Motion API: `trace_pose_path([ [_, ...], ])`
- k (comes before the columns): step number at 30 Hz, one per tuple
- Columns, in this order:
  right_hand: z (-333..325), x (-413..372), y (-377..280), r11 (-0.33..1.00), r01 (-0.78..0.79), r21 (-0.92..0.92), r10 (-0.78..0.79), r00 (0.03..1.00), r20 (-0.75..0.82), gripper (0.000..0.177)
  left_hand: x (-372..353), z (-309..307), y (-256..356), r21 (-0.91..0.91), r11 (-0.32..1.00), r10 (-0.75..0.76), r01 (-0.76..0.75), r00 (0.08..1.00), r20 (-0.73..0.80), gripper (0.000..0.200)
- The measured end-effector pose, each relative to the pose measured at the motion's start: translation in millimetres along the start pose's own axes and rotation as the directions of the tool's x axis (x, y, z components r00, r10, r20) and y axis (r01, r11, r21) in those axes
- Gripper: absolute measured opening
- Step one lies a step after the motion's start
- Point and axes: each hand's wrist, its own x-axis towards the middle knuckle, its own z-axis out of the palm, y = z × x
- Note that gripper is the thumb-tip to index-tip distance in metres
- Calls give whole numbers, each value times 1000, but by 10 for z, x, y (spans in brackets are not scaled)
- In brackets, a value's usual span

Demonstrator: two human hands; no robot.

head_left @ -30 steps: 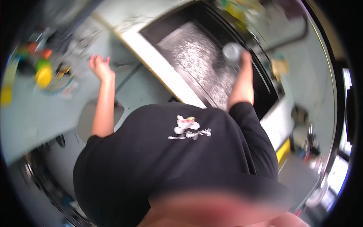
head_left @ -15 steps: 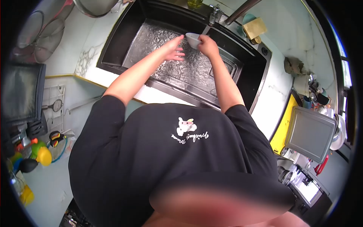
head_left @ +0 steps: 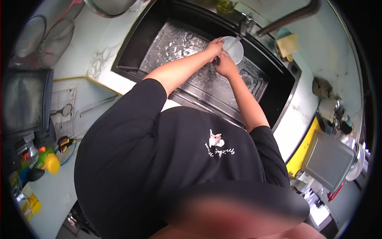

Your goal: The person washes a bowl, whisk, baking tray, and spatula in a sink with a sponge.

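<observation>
A white bowl [head_left: 235, 51] is held tilted over the black sink [head_left: 130, 57], its open side facing the tap. My left hand [head_left: 215, 49] is closed on the bowl's left rim. Just below it, my right hand [head_left: 226, 65] grips the near edge, with its fingers partly hidden against the bowl. A stream of water from the tap [head_left: 246, 24] runs down into the bowl. Rippling water spreads over the sink floor.
A long dark spout [head_left: 289, 18] reaches over the sink's far side. Behind it sit a beige sponge [head_left: 288, 44] and a green bottle [head_left: 225, 6]. Mesh strainers [head_left: 57, 42] hang at left. A grey lidded tray [head_left: 329, 160] stands at right.
My left hand has moved right and taken hold of the bowl. The bowl has turned and come under the running stream at the tap. The whole view has shifted slightly.
</observation>
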Motion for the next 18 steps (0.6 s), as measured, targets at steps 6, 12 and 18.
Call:
trace_pose_path([
  [6, -197, -154, 260, 934, 169, -313, -248, 940, -234, 34, -47, -472, 66, -44, 953, -291, 299, 947, 138, 40],
  [12, -439, 173, 287, 920, -304, 247, 378, 858, -349, 21, -111, -145, -146, -304, 815, -493, 494, 866, 86, 56],
  [18, -104, 471, 807, 793, -505, 339, 579, 798, -166, 44, 127, 112, -304, -474, 819, -401, 323, 913, -71, 48],
])
